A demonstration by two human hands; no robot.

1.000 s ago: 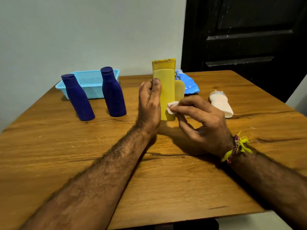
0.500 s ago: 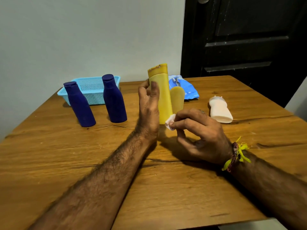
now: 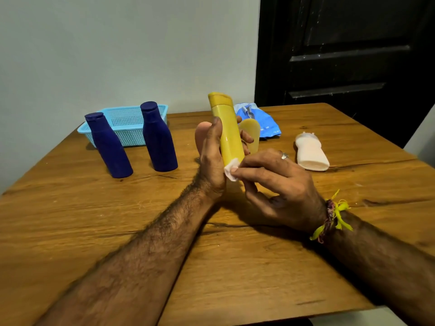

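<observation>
Hands meet over the middle of the wooden tabletop (image 3: 94, 220), both busy with one yellow bottle (image 3: 229, 132). The left hand (image 3: 210, 161) grips this bottle around its lower half, thumb along the near edge and fingers curled round the far side. It holds the bottle clear of the wood, cap uppermost and leaning a little to the left. The right hand (image 3: 280, 184) pinches a small white wad (image 3: 230, 169) between thumb and forefinger and presses it against the bottle's lower end, just beside the left thumb. The right hand wears a ring (image 3: 284, 156) on one finger and a yellow thread band (image 3: 334, 217) at the wrist.

Just behind the held bottle stands a smaller yellow bottle (image 3: 251, 135) with a rounded top, partly hidden by the left fingertips. Farther back lies a crumpled blue packet (image 3: 263, 123). To the right, well apart from the hands, a white bottle (image 3: 310, 156) lies on its side. To the left, two dark blue bottles stand upright, one nearer the table edge (image 3: 108, 147) and one closer to the hands (image 3: 159, 140). A light blue perforated basket (image 3: 128, 123) sits behind them against the pale wall. A black door (image 3: 341, 55) fills the right background.
</observation>
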